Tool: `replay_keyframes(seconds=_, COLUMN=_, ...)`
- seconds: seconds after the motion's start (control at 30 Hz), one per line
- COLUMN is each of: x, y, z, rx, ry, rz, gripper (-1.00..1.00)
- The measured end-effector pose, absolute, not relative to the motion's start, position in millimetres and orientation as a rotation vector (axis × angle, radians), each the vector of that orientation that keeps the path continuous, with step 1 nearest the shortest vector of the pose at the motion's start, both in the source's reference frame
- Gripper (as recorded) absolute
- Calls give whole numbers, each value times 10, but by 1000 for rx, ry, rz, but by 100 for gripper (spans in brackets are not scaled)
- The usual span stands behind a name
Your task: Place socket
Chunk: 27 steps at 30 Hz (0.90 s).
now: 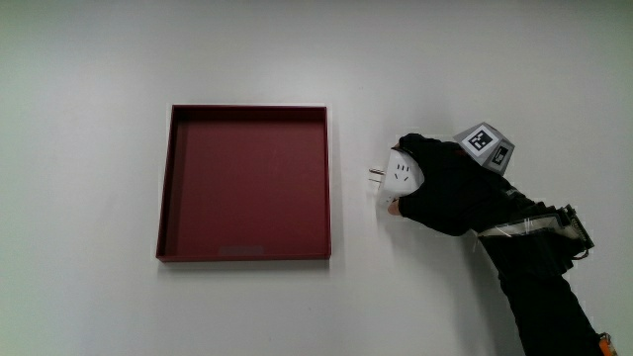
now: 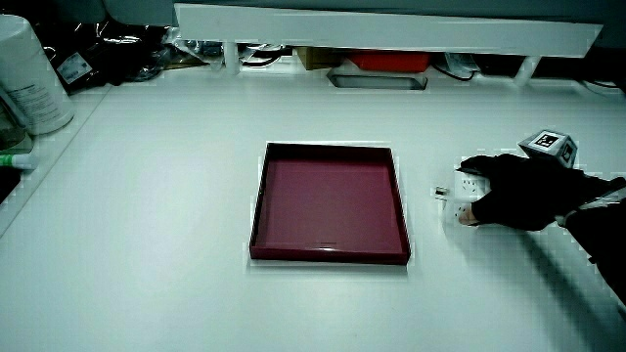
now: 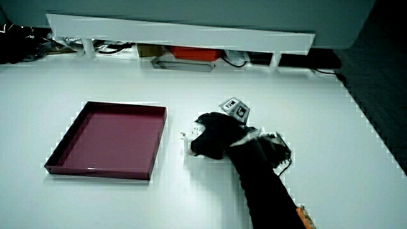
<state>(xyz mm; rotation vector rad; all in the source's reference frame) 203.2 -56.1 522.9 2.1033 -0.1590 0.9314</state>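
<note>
Tray: a dark red square tray (image 1: pixel 245 111) lies flat near the centre of the frame in the main view; only its bare floor shows.
Socket: the white socket (image 1: pixel 402 176) is on the table side of the tray wall, just beside it, metal pins pointing at the tray.
Hand: the hand (image 1: pixel 445 188) has its fingers curled around the socket's body, patterned cube (image 1: pixel 485 141) on its back.
Progress: judged from this, the socket is gripped but not yet placed; carrying it over the wall and letting go are left.
Surface: plain white table (image 1: pixel 89 297).
Room: in both side views a low white partition (image 2: pixel 391 24) with clutter under it.
</note>
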Motion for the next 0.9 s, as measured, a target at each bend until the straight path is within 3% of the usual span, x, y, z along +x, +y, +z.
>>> replay_keyframes(seconds=0.17, x=2073, y=-557, z=5167, rx=2086, ry=-182, rz=874, gripper=-47)
replay_keyframes(seconds=0.47, x=2028, y=-485, z=4531, rx=2181, ry=-300, rz=732, gripper=-95)
replay_keyframes(seconds=0.5, x=2014, y=-467, z=4437, rx=2128, ry=-285, rz=744, gripper=-100)
replay_keyframes(seconds=0.77, x=1913, y=-207, z=3667, rx=2284, ry=-368, rz=501, gripper=-100)
replay_keyframes(seconds=0.9, x=1943, y=-34, z=3712, rx=2380, ry=-506, rz=536, gripper=-100)
